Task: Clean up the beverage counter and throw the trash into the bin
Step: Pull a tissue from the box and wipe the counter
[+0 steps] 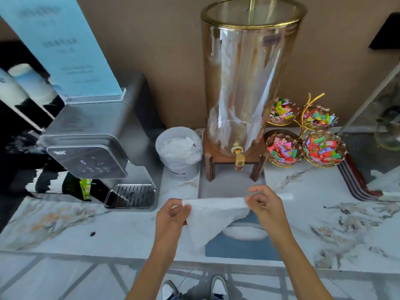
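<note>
Above the marble counter (86, 224), a white tissue (213, 215) is stretched between left hand (172, 215) and right hand (265, 205), fingers clamped on its upper corners, over a blue tissue box (242, 245)

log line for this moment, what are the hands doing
phase: wipe prep | left hand + right hand: stretch white tissue above tissue box | small bin: holds tissues

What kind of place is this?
Probably a self-serve drinks counter in a lobby or office: a glass beverage dispenser with a tap, a water machine, stacked paper cups and bowls of wrapped sweets.
</note>
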Demonstrator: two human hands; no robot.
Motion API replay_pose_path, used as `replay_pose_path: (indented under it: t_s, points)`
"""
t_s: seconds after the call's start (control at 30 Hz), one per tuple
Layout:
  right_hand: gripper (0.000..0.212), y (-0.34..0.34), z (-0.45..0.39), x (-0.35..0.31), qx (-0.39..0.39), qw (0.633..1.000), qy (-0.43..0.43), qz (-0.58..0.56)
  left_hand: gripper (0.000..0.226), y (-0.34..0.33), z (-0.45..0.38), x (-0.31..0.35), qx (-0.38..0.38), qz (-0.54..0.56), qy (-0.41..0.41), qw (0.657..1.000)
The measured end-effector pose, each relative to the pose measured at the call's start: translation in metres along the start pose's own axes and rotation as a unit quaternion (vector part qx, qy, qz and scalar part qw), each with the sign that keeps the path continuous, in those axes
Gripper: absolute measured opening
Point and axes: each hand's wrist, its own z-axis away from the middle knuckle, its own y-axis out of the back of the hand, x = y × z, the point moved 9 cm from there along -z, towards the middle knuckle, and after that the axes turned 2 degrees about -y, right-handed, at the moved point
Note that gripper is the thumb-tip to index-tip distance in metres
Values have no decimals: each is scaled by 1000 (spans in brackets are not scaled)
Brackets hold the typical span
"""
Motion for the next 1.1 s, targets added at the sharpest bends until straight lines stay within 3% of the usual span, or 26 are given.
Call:
replay_pose_path:
  t_s: [0.13,0.27,0.5,0.67,0.83,1.0,1.1]
  points:
    - [15,-49,-1,-18,-68,997,22,-12,22,53,12,9,75,5,-36,997]
    - [15,-114,6,-30,-158,987,27,-11,10,106,29,17,118,-5,-62,991]
    - [26,-246,38,-34,-324,945,6,48,6,216,76,-3,234,77,-12,969]
    - [26,-324,63,-33,-364,923,33,116,24,285,107,-32,279,83,29,956]
    - [21,-378,80,-35,-369,914,59,159,17,335,131,-51,331,19,36,943]
    - [19,-414,84,-36,-377,895,102,215,5,355,136,-64,306,-81,33,948]
    - [13,-432,78,-29,-391,878,112,252,13,361,131,-75,304,-100,44,946]
